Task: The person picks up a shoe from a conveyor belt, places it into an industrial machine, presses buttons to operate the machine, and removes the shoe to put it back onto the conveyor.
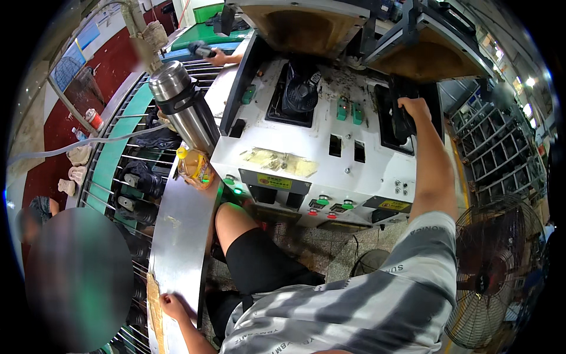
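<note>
My right hand (414,109) is closed on a black shoe (402,121) over the dark recessed bed at the right of the white two-station machine (336,177). Its raised lid (421,56) stands above. In the left bed another black shoe (300,94) sits under a second raised lid (306,26). My left hand (172,305) rests low on the metal side table (177,236), fingers curled, beside a torn cardboard strip (154,307). Nothing shows in it.
A steel thermos (187,109) and a yellow-capped bottle (196,168) stand left of the machine. Black shoes (138,180) lie on the roller conveyor. A co-worker's hand (219,58) holds a dark shoe farther back. A floor fan (486,277) and metal rack (498,141) stand right.
</note>
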A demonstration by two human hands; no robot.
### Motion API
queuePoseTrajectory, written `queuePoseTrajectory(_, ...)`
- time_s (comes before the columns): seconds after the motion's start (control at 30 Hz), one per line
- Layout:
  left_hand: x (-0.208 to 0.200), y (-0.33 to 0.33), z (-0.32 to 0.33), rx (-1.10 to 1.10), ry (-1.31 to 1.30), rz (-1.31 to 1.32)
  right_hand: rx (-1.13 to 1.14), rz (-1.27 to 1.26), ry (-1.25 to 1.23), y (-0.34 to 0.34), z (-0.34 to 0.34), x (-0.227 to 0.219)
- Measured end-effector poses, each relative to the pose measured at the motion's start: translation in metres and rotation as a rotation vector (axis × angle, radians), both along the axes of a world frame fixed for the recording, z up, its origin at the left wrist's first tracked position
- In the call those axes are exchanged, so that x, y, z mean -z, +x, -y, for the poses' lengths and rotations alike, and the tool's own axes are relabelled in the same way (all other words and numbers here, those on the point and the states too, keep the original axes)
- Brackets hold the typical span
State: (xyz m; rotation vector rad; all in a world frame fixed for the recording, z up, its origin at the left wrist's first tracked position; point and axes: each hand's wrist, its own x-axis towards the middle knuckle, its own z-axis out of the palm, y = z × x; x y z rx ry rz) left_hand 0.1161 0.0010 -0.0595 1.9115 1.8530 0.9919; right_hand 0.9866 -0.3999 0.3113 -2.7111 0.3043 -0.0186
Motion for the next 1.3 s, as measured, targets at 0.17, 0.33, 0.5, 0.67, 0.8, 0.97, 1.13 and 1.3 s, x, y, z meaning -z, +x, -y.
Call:
queuePoseTrajectory(0.17,-0.024,0.069,-0.005,0.223,-0.08,0.122,-0.004,-0.03,-0.119,0.026,0.001,0.051)
queuePoseTrajectory(0.33,-0.03,0.167,0.008,0.397,-0.258,0.351,-0.098,0.008,-0.134,0.017,0.011,0.057)
queuePoseTrajectory(0.5,-0.066,0.334,0.086,0.955,-0.347,0.306,-0.192,0.278,-0.334,-0.025,0.04,0.092)
queuePoseTrajectory(0.67,-0.112,0.45,0.185,1.637,-0.582,0.0,-0.422,0.871,0.033,-0.143,0.107,0.151)
queuePoseTrajectory(0.8,-0.085,0.512,0.251,1.913,-0.304,0.262,0.494,0.77,0.869,-0.215,0.178,0.248)
queuePoseTrajectory(0.97,-0.073,0.548,0.269,1.786,-0.467,0.095,0.45,0.101,1.79,-0.235,0.239,0.277)
queuePoseTrajectory(1.13,-0.088,0.483,0.207,1.572,-0.492,0.238,0.097,0.066,1.196,-0.278,0.187,0.308)
queuePoseTrajectory(1.3,-0.051,0.337,0.083,0.932,-0.288,0.405,-1.075,0.57,0.338,-0.314,-0.027,0.213)
